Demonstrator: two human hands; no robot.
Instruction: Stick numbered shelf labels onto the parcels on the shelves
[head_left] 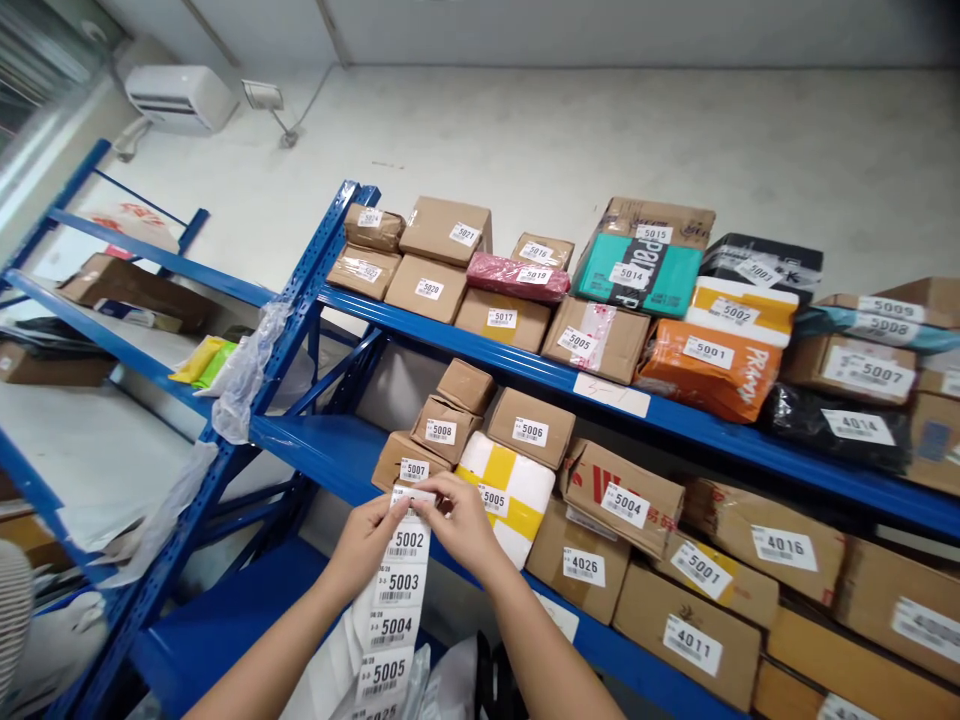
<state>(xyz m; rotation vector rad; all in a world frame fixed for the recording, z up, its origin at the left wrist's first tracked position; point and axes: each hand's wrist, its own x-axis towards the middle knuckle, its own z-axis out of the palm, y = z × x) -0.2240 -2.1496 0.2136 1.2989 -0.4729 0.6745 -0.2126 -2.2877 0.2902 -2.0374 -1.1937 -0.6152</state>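
Note:
A long strip of white number labels (396, 630) hangs down in front of me, printed 5002, 5003, 5004 and 5005 from top to bottom. My left hand (369, 535) pinches its left edge near the top. At the upper end, the fingers of my right hand (463, 520) are closed on the strip too, and the top label is partly covered by my fingers. Just beyond my hands, on the lower shelf, are a brown box (401, 458) labelled 5007 and a white parcel with yellow tape (517, 485) labelled 5005.
Blue shelving (300, 445) carries several labelled parcels on two levels. An orange bag (709, 370) and a teal box (637, 272) sit on the upper level. More racking (135, 345) stands at left, with plastic wrap (244, 385) around a post. A fan (15, 610) shows at the left edge.

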